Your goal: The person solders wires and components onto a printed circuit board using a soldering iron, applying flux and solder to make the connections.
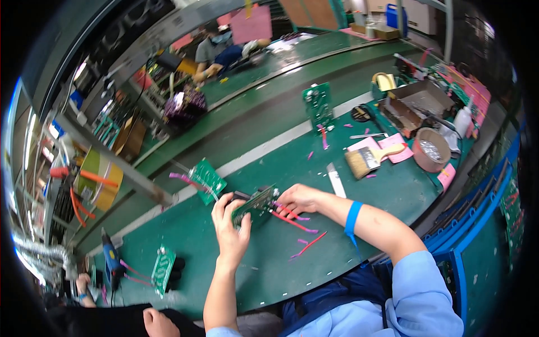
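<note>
Above the green bench, my left hand [229, 227] grips a green circuit board [259, 203] by its near left edge, holding it tilted up. My right hand [302, 199] is at the board's right edge, its fingers closed around the root of the red wires with purple ends; the exact pinch is partly hidden. One red wire [293, 222] hangs down toward the bench. A loose red wire [309, 246] lies below it. Just beyond my left hand rests another green board [208, 178] with a purple-ended lead. My right wrist wears a blue strap [353, 218].
At right lie a paintbrush [365, 162], a white-bladed strip [336, 180], a round tub [431, 147], a cardboard tray [421, 101] and a white bottle [463, 119]. A board [318, 104] stands at the far edge. At left are a board [163, 271], a blue tool [112, 258] and a co-worker's hand [159, 323].
</note>
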A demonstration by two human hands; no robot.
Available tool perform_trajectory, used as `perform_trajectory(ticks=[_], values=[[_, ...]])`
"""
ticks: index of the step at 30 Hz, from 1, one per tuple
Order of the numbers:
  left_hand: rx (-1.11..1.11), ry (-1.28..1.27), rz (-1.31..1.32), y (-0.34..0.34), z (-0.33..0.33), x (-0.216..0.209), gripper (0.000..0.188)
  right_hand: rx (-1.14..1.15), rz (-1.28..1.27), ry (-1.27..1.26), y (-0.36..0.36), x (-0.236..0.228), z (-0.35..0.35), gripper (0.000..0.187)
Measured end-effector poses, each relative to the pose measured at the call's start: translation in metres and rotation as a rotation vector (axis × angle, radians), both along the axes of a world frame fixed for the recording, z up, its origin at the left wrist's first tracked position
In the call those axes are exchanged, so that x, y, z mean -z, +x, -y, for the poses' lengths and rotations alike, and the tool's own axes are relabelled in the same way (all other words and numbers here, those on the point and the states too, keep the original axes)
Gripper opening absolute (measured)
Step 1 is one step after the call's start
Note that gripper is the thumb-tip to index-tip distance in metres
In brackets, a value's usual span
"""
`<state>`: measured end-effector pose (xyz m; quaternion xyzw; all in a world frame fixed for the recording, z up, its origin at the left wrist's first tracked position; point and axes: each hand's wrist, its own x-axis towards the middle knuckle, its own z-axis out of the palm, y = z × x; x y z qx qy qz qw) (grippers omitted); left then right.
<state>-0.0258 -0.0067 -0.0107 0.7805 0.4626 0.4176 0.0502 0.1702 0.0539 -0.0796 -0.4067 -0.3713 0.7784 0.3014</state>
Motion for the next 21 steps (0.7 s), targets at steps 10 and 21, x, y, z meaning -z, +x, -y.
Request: perform_trajectory(ticks=[10,21], values=[[0.073,-0.013,-0.009,-0.009,-0.003,0.001,0.03,-0.03,-0.034,-0.081,-0.003,0.009,-0.011,0.016],[0.171,0.019,0.024,-0.019,-0.009,0.008,0.03,-0.149,0.134,-0.099,0.0,0.002,-0.008,0.013]])
